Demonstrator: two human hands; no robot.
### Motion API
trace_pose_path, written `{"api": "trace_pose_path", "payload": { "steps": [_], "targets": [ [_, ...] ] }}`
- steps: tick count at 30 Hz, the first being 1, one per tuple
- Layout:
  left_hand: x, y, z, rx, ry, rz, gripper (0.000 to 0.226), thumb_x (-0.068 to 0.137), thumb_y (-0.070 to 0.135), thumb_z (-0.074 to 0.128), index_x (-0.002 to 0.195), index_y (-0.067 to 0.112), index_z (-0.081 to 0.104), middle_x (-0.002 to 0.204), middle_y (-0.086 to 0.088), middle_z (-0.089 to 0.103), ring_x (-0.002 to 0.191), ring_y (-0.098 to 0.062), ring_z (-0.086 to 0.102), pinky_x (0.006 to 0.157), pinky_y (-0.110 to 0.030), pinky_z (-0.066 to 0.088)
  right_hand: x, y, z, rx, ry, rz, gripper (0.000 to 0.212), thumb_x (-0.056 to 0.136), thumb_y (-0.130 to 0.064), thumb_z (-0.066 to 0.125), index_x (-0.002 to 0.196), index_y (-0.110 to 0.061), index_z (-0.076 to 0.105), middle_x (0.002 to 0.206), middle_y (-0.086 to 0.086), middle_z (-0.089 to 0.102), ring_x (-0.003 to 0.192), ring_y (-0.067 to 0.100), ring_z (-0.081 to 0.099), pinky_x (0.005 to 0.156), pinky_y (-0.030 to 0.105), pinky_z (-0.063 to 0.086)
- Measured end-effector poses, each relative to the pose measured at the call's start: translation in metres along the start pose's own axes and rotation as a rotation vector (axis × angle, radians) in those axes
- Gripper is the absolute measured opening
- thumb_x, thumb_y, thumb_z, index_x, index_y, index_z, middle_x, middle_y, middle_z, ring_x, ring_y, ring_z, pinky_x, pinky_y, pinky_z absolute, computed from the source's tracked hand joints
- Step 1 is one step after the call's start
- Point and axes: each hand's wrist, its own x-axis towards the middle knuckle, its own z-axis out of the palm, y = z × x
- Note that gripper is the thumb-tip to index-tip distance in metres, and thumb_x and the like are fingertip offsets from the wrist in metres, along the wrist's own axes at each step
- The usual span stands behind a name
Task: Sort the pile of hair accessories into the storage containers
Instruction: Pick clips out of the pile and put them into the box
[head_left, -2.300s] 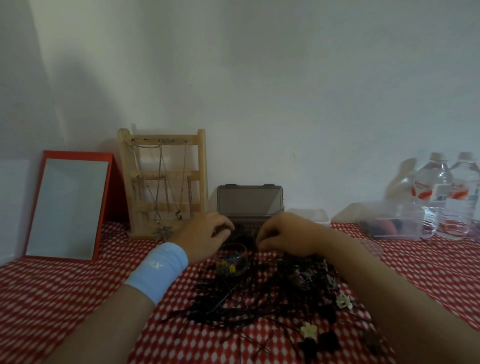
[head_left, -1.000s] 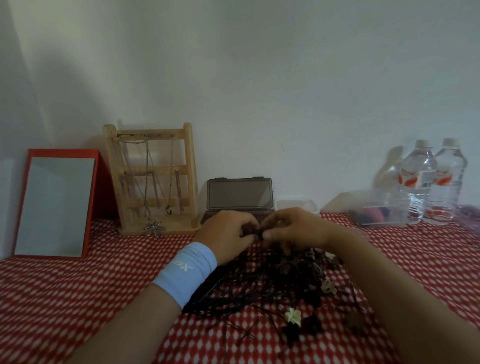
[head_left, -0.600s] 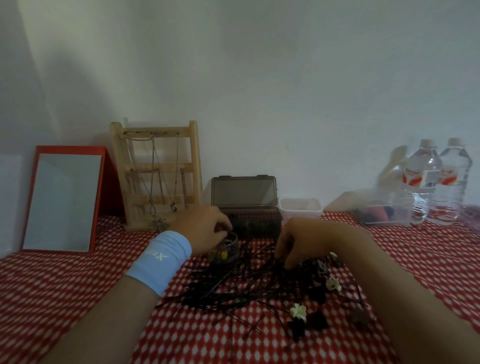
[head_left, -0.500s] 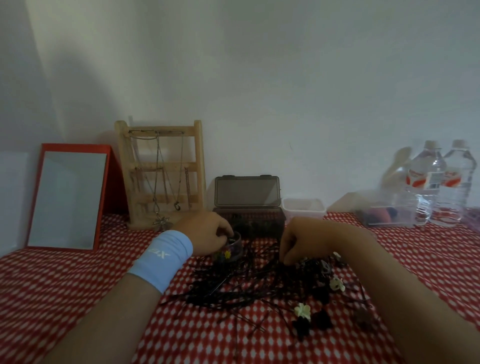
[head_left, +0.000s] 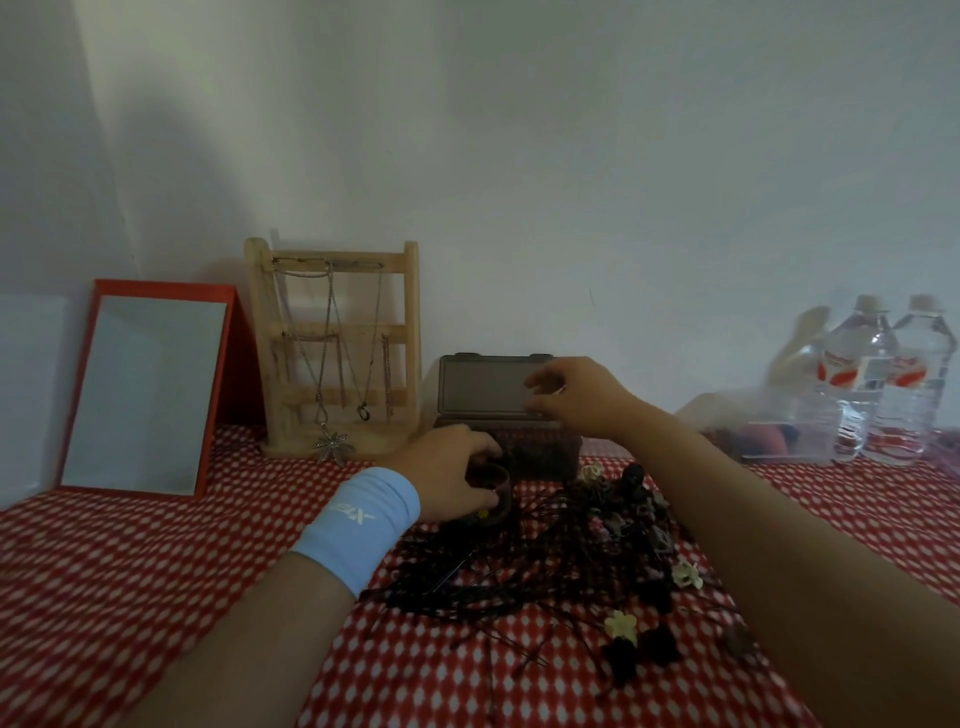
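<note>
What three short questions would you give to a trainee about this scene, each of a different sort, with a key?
1. True or false: the lid of the dark box is closed.
2. Which hand grips the small round cup beside the pile of hair accessories? A) left B) right C) neither
3. Fill in: ___ water bottles stand at the far right.

Key
1. False: the lid stands upright, so the box is open.
2. A: the left hand has its fingers curled round the cup.
3. Two.
</note>
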Motion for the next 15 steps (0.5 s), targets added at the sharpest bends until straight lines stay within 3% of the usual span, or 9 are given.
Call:
{"api": "trace_pose_path", "payload": {
  "steps": [3, 6, 8, 10, 12, 15],
  "targets": [
    [0.0, 0.005, 0.002, 0.095, 0.051, 0.05, 0.055, 0.086, 0.053, 0.062, 0.136, 0.034, 0.049, 0.129, 0.007, 0.048, 0.117, -0.014, 0.047, 0.096, -0.034, 0.046, -0.008, 0.001, -0.004, -0.044, -0.043, -0.035, 0.036, 0.088, -0.026, 0.076, 0.123, -0.022, 0.068, 0.113, -0.006, 0.068, 0.095, 0.007, 0.061, 0.086, 0.021, 0.045],
    [0.001, 0.013, 0.002, 0.153, 0.177, 0.11, 0.04, 0.088, 0.053, 0.058, 0.125, 0.038, 0.057, 0.121, 0.011, 0.052, 0.113, -0.012, 0.047, 0.092, -0.036, 0.046, -0.027, 0.005, -0.014, -0.141, -0.137, -0.099, 0.011, 0.087, -0.023, 0.076, 0.096, -0.029, 0.075, 0.096, -0.013, 0.072, 0.082, -0.002, 0.064, 0.077, 0.015, 0.048],
    [0.004, 0.022, 0.004, 0.144, 0.22, 0.161, 0.03, 0.09, 0.05, 0.056, 0.118, 0.04, 0.061, 0.115, 0.013, 0.056, 0.108, -0.011, 0.049, 0.088, -0.037, 0.048, -0.039, 0.011, -0.022, -0.215, -0.234, -0.093, 0.015, 0.084, -0.021, 0.078, 0.081, -0.035, 0.072, 0.083, -0.018, 0.07, 0.071, -0.007, 0.063, 0.068, 0.01, 0.045],
    [0.008, 0.033, 0.008, 0.101, 0.196, 0.201, 0.025, 0.092, 0.045, 0.056, 0.115, 0.038, 0.064, 0.112, 0.012, 0.06, 0.106, -0.01, 0.053, 0.087, -0.035, 0.049, -0.049, 0.02, -0.03, -0.255, -0.36, -0.056, 0.017, 0.079, -0.023, 0.082, 0.078, -0.038, 0.073, 0.076, -0.024, 0.07, 0.068, -0.009, 0.063, 0.069, 0.012, 0.045],
    [0.013, 0.046, 0.013, 0.069, 0.127, 0.223, 0.024, 0.093, 0.04, 0.057, 0.115, 0.034, 0.067, 0.111, 0.011, 0.062, 0.105, -0.012, 0.056, 0.089, -0.035, 0.049, -0.057, 0.028, -0.033, -0.298, -0.475, -0.004, 0.014, 0.076, -0.028, 0.084, 0.084, -0.037, 0.076, 0.082, -0.025, 0.07, 0.078, -0.007, 0.064, 0.077, 0.016, 0.046],
    [0.022, 0.063, 0.021, 0.1, 0.012, 0.257, 0.025, 0.094, 0.035, 0.057, 0.116, 0.032, 0.068, 0.113, 0.008, 0.063, 0.104, -0.016, 0.059, 0.088, -0.037, 0.051, -0.064, 0.036, -0.029, -0.363, -0.533, 0.028, 0.02, 0.076, -0.029, 0.085, 0.095, -0.03, 0.079, 0.089, -0.023, 0.07, 0.083, -0.006, 0.062, 0.08, 0.018, 0.047]
  ]
}}
